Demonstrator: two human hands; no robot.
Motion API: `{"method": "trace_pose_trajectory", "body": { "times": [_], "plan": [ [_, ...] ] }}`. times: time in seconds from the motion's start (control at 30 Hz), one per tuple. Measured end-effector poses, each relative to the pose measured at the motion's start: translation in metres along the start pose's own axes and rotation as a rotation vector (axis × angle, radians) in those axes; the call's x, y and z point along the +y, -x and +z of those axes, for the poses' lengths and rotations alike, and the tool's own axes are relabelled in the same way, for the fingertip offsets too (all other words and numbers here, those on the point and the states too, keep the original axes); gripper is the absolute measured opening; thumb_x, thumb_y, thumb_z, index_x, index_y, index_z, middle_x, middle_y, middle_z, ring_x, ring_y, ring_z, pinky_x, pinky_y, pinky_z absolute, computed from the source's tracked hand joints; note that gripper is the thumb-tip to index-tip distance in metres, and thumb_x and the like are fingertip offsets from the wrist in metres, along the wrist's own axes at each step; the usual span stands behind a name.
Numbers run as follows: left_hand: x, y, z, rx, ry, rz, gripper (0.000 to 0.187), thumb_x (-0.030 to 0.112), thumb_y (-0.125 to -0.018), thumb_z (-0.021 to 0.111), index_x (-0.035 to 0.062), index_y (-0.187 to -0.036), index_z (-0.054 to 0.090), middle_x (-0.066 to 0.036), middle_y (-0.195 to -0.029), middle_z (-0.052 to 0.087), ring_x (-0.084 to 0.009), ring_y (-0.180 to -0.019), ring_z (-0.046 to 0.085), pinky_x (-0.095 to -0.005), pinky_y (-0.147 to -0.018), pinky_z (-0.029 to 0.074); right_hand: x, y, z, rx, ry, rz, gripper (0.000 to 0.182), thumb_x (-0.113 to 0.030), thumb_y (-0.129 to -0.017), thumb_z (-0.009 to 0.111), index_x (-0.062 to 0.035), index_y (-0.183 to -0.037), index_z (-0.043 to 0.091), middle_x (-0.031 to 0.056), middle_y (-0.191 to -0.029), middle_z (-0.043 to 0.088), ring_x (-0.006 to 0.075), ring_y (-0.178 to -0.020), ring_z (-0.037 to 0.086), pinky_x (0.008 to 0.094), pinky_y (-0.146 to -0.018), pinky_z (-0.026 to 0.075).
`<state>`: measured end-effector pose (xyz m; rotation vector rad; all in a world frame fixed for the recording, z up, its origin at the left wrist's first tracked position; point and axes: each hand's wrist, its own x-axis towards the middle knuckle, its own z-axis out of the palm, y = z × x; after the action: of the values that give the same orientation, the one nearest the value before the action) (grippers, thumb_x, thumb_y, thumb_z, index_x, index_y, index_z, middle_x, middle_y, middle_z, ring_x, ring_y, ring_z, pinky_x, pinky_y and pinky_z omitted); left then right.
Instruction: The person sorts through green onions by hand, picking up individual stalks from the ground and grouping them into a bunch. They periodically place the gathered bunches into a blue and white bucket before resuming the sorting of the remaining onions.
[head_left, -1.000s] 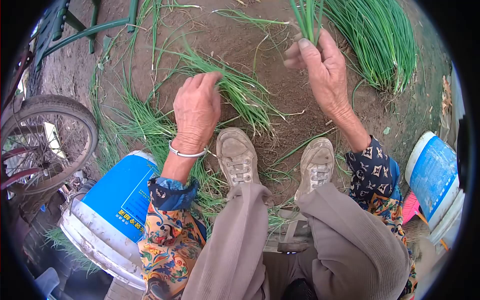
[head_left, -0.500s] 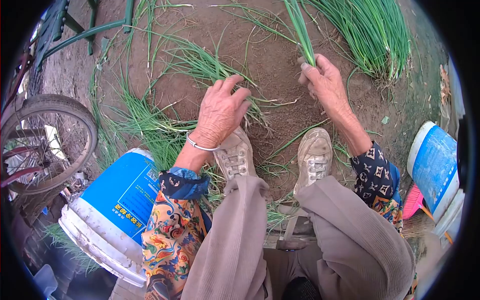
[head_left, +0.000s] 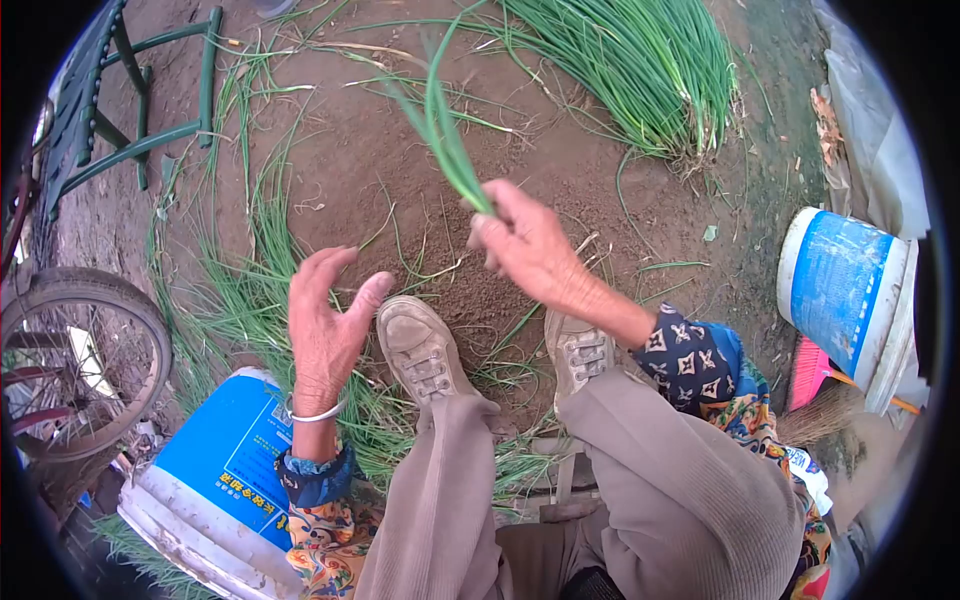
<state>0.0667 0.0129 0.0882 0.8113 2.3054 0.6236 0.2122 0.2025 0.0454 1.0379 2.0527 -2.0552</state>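
My right hand (head_left: 530,248) is closed around the lower end of a small bunch of thin spring onions (head_left: 452,160), whose green leaves point up and left over the soil. My left hand (head_left: 328,325), with a bangle at its wrist, is open, thumb and fingers apart with nothing between them. It hovers by a strewn heap of spring onions (head_left: 262,285) on the ground beside my left shoe (head_left: 415,345). Farther off lies a large, neatly gathered pile of spring onions (head_left: 640,65), its roots toward me.
A blue-labelled bucket (head_left: 225,450) stands at my left, near a bicycle wheel (head_left: 90,360). Top left is a green metal-framed chair (head_left: 130,110). To my right are another blue and white bucket (head_left: 850,285) and a pink broom (head_left: 808,372). Loose stalks litter the bare soil (head_left: 350,190).
My right hand has moved left with the bunch, which now tilts left. My left hand has swung left and spread; the clump beneath it no longer lies before my left shoe. The view has shifted.
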Motion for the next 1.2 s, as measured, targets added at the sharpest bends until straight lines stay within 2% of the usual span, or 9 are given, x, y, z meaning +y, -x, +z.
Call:
{"method": "trace_pose_trajectory", "body": {
  "times": [0.13, 0.27, 0.37, 0.43, 0.57, 0.7, 0.97, 1.13, 1.2],
  "plan": [
    [0.034, -0.021, 0.062, -0.33, 1.086, -0.159, 0.048, 0.035, -0.098, 0.046, -0.005, -0.124, 0.052, -0.015, -0.12, 0.057, -0.0225, -0.112, 0.053, -0.0368, -0.099, 0.04, -0.001, 0.014, 0.024, -0.173, 0.296, -0.408, 0.029, -0.018, -0.087, 0.054, -0.0014, -0.109, 0.048, 0.0228, -0.086, 0.059, 0.0398, -0.08, 0.059, 0.0475, -0.079, 0.049],
    [0.031, -0.03, 0.075, -0.138, 1.479, -0.318, 0.037, 0.031, -0.099, 0.044, -0.0018, -0.11, 0.056, -0.015, -0.108, 0.06, -0.0259, -0.103, 0.056, -0.0378, -0.088, 0.045, -0.01, -0.009, -0.064, 0.433, 0.694, -0.505, 0.036, -0.022, -0.085, 0.058, 0.0012, -0.111, 0.051, 0.0212, -0.096, 0.058, 0.0346, -0.094, 0.056, 0.0434, -0.083, 0.047],
    [0.002, -0.02, 0.073, -0.185, 1.527, -0.289, 0.034, 0.031, -0.099, 0.044, -0.0009, -0.106, 0.055, -0.013, -0.101, 0.059, -0.0221, -0.092, 0.056, -0.0345, -0.081, 0.045, 0.003, -0.033, -0.158, 0.911, 1.02, -0.314, 0.051, -0.033, -0.082, 0.063, 0.0051, -0.113, 0.05, 0.0214, -0.109, 0.053, 0.033, -0.102, 0.05, 0.0428, -0.086, 0.044],
    [-0.001, -0.013, 0.073, -0.169, 1.512, -0.325, 0.03, 0.029, -0.099, 0.045, 0.0008, -0.102, 0.054, -0.011, -0.097, 0.058, -0.019, -0.084, 0.054, -0.0321, -0.075, 0.045, 0.021, -0.037, -0.191, 0.938, 1.081, -0.101, 0.06, -0.041, -0.079, 0.067, 0.0051, -0.113, 0.05, 0.0229, -0.113, 0.05, 0.0338, -0.106, 0.048, 0.0449, -0.086, 0.044],
    [0.002, -0.006, 0.081, -0.153, 1.452, -0.37, 0.029, 0.028, -0.098, 0.047, 0.0011, -0.103, 0.056, -0.01, -0.095, 0.059, -0.0192, -0.083, 0.056, -0.0323, -0.074, 0.046, 0.014, -0.042, -0.192, 0.777, 1.12, -0.017, 0.067, -0.05, -0.075, 0.069, 0.0051, -0.108, 0.052, 0.0212, -0.105, 0.055, 0.0361, -0.093, 0.054, 0.0454, -0.083, 0.045],
    [0.016, -0.009, 0.083, -0.137, 1.416, -0.398, 0.029, 0.029, -0.097, 0.049, 0.001, -0.104, 0.057, -0.01, -0.094, 0.06, -0.0186, -0.081, 0.057, -0.0325, -0.074, 0.046, 0.01, -0.04, -0.17, 0.715, 1.067, -0.076, 0.047, -0.033, -0.072, 0.069, 0.002, -0.098, 0.054, 0.0182, -0.093, 0.055, 0.0338, -0.086, 0.056, 0.0458, -0.077, 0.047],
    [0.008, -0.01, 0.082, -0.143, 1.403, -0.388, 0.03, 0.03, -0.097, 0.048, 0.0011, -0.104, 0.057, -0.01, -0.094, 0.061, -0.0182, -0.081, 0.058, -0.0319, -0.073, 0.048, 0.016, 0.004, -0.066, 0.316, 0.923, -0.549, 0.042, -0.014, -0.073, 0.072, -0.0033, -0.108, 0.051, 0.0134, -0.094, 0.051, 0.0294, -0.091, 0.055, 0.0393, -0.079, 0.049],
    [0.0, -0.002, 0.079, -0.145, 1.364, -0.396, 0.03, 0.03, -0.097, 0.048, 0.0013, -0.104, 0.056, -0.009, -0.093, 0.061, -0.0173, -0.08, 0.058, -0.0315, -0.073, 0.047, 0.006, 0.006, -0.105, 0.781, 0.783, -0.313, 0.034, -0.026, -0.08, 0.068, -0.0017, -0.099, 0.051, 0.0096, -0.089, 0.052, 0.0196, -0.082, 0.052, 0.035, -0.072, 0.047],
    [0.001, -0.002, 0.084, -0.163, 1.353, -0.395, 0.03, 0.029, -0.097, 0.048, 0.0014, -0.104, 0.056, -0.008, -0.093, 0.061, -0.0169, -0.08, 0.058, -0.0314, -0.072, 0.047, 0.008, -0.001, -0.142, 0.931, 0.818, -0.171, 0.069, -0.047, -0.075, 0.071, 0.0058, -0.113, 0.047, 0.0171, -0.1, 0.049, 0.0259, -0.092, 0.05, 0.0421, -0.081, 0.045]
  ]
}}
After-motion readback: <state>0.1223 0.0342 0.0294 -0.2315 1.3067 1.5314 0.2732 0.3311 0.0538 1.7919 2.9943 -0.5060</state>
